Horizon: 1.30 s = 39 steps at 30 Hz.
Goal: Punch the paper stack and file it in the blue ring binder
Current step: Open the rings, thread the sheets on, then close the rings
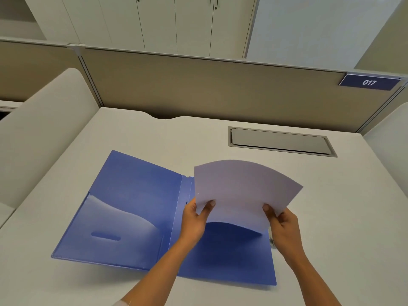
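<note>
The blue ring binder [132, 208] lies open flat on the white desk, its left cover bearing a clear pocket. Above its right half I hold the white paper stack [245, 191], bowed upward in an arch. My left hand [195, 219] pinches the stack's near left corner, thumb on top. My right hand [284, 226] pinches the near right corner the same way. The paper and my hands hide the binder's rings. A small metal part [272, 240] shows at the binder's right edge, below my right hand. No hole punch is in view.
The white desk [77, 283] is bounded by a beige partition [198, 89] at the back and white side panels. A grey cable hatch [280, 141] sits in the desk at the back right. A blue "017" sign [369, 82] hangs on the partition.
</note>
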Available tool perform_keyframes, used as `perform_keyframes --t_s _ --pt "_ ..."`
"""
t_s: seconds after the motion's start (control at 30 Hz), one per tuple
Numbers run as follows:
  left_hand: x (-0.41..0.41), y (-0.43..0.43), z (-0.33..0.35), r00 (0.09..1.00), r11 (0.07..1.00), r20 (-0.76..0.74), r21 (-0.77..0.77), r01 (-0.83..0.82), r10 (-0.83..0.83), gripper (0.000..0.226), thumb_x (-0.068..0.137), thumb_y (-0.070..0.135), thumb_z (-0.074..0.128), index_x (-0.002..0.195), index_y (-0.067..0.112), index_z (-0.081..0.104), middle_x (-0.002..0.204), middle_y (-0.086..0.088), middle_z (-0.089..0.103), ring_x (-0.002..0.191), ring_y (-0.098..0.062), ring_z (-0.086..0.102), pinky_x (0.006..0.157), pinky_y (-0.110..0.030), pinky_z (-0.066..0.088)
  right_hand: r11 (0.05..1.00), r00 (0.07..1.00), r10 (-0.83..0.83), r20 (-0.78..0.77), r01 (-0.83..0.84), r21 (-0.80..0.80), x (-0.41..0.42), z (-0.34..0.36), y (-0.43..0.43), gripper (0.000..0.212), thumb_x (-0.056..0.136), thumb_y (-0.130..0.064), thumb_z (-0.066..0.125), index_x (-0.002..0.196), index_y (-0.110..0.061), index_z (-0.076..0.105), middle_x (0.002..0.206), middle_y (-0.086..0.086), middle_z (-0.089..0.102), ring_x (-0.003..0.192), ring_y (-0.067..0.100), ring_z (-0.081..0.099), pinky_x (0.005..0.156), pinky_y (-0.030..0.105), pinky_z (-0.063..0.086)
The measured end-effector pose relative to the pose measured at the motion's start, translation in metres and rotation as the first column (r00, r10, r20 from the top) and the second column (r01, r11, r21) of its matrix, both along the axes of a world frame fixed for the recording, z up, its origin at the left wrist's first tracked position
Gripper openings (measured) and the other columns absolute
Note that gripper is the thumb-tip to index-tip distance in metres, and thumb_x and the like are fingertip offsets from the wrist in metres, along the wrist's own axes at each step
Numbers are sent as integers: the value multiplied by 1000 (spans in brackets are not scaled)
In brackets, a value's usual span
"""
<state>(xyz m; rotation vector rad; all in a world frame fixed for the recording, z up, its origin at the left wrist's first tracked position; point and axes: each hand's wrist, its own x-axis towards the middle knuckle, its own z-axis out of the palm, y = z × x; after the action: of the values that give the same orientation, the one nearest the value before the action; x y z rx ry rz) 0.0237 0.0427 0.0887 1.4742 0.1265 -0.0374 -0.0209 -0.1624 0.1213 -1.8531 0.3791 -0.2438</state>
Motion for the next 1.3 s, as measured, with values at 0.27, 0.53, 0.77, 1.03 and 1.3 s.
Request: perform_keyframes --t_s 0.27,0.53,0.77,1.03,1.3 --pt "4 -1 -12 997 999 -57 12 47 -46 22 88 23 65 110 26 62 106 8 68 99 -6 64 84 -19 53 999 1000 -6 -20 5 -42 6 3 -2 14 93 -23 55 101 -13 61 89 -4 67 80 11 64 62 15 55" --pt "13 24 -31 977 961 -198 246 125 -77 19 85 39 68 92 22 64 92 0 69 88 -23 68 77 -37 58 991 979 40 -198 -65 -121 26 8 -17 16 92 -22 59 106 -14 62 95 3 66 78 12 63 60 22 47" --pt "14 56 -48 982 757 -110 652 -44 152 29 85 40 66 107 23 59 111 -1 60 104 -20 55 80 -32 51 987 915 19 -403 -82 -140 31 -19 -31 14 89 -20 62 101 -12 63 100 10 69 82 26 65 73 36 51" --pt "28 51 -64 970 290 -241 928 233 -9 110 74 68 61 152 19 1 160 -10 -6 146 -33 -16 115 -54 -7 959 892 -4 -452 -124 -253 34 -28 -31 36 91 -24 60 121 -6 60 112 14 67 91 32 64 84 43 53" --pt "27 48 -66 953 244 -293 932 266 77 119 69 76 57 152 21 -7 159 -6 -16 142 -36 -25 111 -55 -15 945 902 37 -430 -172 -279 41 -14 -27 28 89 -24 61 113 -9 64 103 10 69 83 28 65 76 38 53"
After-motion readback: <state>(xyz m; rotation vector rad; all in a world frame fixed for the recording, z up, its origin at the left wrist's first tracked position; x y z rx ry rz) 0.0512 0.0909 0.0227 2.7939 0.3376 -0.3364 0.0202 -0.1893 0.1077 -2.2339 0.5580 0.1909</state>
